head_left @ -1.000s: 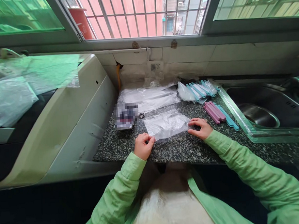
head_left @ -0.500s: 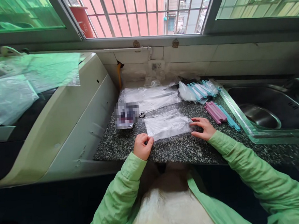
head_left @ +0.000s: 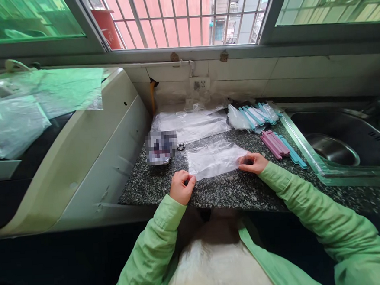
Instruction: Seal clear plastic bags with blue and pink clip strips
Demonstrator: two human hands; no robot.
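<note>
Clear plastic bag: laid flat and slightly wrinkled on the speckled dark surface, between the two hands.
Left grip: the near left corner of the bag is pinched between thumb and forefinger of the left hand.
Right grip: the bag's right edge is pinched between thumb and fingers of the right hand.
Blurred item: set left of the bag, its details hidden by pixelation.
Larger plastic sheets: spread just behind the bag, toward the wall.
Pink sticks: gathered in a row beyond the right hand, with loose blue sticks laid beside them.
Wrapped blue sticks: bundled with clear plastic behind the pink ones.
Sink: set in at the far right, its rim edged with greenish film.
Pale appliance: placed at the left, partly covered by plastic film.
</note>
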